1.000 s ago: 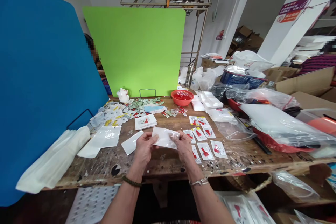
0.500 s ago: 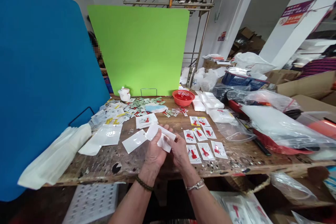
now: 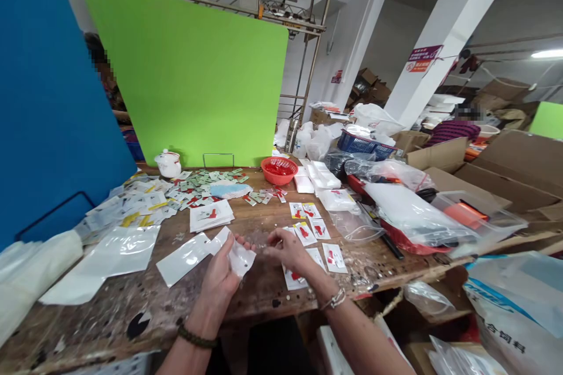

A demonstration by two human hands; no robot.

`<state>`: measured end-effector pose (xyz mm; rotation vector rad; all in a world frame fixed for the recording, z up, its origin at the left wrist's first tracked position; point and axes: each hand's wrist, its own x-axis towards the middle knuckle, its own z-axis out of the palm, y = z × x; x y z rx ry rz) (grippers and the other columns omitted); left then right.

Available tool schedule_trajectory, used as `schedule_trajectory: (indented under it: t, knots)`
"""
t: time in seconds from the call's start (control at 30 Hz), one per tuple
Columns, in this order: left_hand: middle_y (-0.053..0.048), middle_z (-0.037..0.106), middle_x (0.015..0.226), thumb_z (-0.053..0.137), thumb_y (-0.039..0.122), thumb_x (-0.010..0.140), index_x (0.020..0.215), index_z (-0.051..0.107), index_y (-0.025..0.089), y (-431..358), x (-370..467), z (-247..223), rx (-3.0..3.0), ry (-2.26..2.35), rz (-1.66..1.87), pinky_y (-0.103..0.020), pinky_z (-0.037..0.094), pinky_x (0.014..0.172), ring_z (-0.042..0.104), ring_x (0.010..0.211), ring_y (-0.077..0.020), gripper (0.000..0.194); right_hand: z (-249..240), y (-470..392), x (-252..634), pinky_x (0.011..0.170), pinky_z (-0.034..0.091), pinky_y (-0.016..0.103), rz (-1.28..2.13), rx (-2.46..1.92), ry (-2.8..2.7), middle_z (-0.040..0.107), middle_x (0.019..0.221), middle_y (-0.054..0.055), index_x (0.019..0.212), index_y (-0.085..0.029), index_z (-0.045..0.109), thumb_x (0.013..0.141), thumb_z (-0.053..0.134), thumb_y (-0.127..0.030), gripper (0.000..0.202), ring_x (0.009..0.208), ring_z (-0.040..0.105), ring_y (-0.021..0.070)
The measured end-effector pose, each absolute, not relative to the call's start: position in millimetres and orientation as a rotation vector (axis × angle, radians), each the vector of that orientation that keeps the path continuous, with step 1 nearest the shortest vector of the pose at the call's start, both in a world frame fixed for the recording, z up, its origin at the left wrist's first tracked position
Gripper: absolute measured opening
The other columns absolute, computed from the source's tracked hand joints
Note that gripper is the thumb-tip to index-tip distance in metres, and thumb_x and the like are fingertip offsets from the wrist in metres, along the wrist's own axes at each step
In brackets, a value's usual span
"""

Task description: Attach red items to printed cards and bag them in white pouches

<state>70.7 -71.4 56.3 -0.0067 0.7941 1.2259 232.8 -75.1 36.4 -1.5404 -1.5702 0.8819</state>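
My left hand [image 3: 223, 272] is closed on a small white plastic bag [image 3: 243, 260], thumb on top and fingers beneath. To its right my right hand [image 3: 285, 250] hovers apart from the bag, fingers loosely bent and spaced, with nothing visible in them. Below and beside that hand lie flat packets [image 3: 334, 257] with red pieces inside, laid in rows and partly covered by the hand and forearm. Left of my left hand an empty-looking white bag [image 3: 182, 259] lies on the wooden table [image 3: 176, 316]. Behind it is a small stack of white packets [image 3: 211, 215].
A red plastic basket [image 3: 279, 170] with red pieces stands at the back, beside scattered green cards [image 3: 215, 177]. Yellow-and-white packets [image 3: 145, 199] are heaped at left. A green panel [image 3: 189, 76] borders the back; plastic-covered trays [image 3: 417, 217] crowd the right.
My hands have parted: the right has let go of the white bag and moved right over the packets, while the left keeps it. The camera view has turned right.
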Motion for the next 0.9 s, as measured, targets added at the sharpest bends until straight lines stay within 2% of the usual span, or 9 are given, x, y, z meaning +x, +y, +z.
schedule_trajectory:
  t: [0.07,0.13,0.33,0.53,0.77,0.9]
  knots:
    - [-0.001,0.062,0.062,0.049,0.014,0.090,0.075,0.057,0.013,-69,69,54,-0.011,0.814,1.213,-0.034,0.058,0.061,0.063,0.053,-0.0143,0.017,43,-54,265,0.068,0.045,0.024,0.704,-1.731,-1.619,0.066,0.077,0.001,0.077,-0.017,0.062,0.069,0.062,-0.014,0.008,0.072,0.060,0.0136]
    - [-0.003,0.064,0.065,0.051,0.014,0.089,0.077,0.058,0.012,-66,67,52,-0.020,0.838,1.191,-0.035,0.059,0.061,0.064,0.055,-0.0153,0.014,50,-29,295,0.073,0.046,0.025,0.477,-2.034,-1.649,0.069,0.086,0.004,0.084,-0.017,0.066,0.071,0.060,-0.010,0.015,0.082,0.063,0.0161]
    - [-0.004,0.067,0.068,0.050,0.012,0.088,0.082,0.060,0.012,-64,64,53,-0.038,0.876,1.159,-0.037,0.060,0.062,0.067,0.059,-0.0178,0.011,57,32,345,0.080,0.044,0.025,0.419,-2.216,-1.745,0.067,0.107,0.007,0.104,-0.017,0.063,0.067,0.065,-0.007,0.039,0.103,0.060,0.0208]
    - [-0.005,0.068,0.070,0.051,0.012,0.088,0.085,0.061,0.011,-61,65,51,-0.060,0.887,1.114,-0.036,0.060,0.064,0.068,0.060,-0.0175,0.011,53,59,359,0.071,0.044,0.024,0.531,-2.314,-1.879,0.067,0.099,0.006,0.107,-0.018,0.059,0.054,0.079,-0.013,0.057,0.096,0.061,0.0228]
    - [-0.006,0.069,0.071,0.054,0.010,0.086,0.086,0.062,0.011,-61,68,50,-0.060,0.954,1.097,-0.036,0.060,0.065,0.068,0.059,-0.0178,0.008,49,82,363,0.062,0.043,0.023,0.648,-2.393,-1.967,0.066,0.090,0.001,0.094,-0.020,0.062,0.048,0.081,-0.011,0.051,0.084,0.062,0.0198]
    - [-0.006,0.069,0.071,0.054,0.008,0.085,0.088,0.063,0.011,-63,68,50,-0.058,0.949,1.103,-0.037,0.060,0.068,0.069,0.061,-0.0177,0.009,53,88,360,0.063,0.044,0.024,0.672,-2.406,-1.993,0.066,0.081,0.000,0.080,-0.020,0.064,0.044,0.083,-0.011,0.042,0.081,0.063,0.0211]
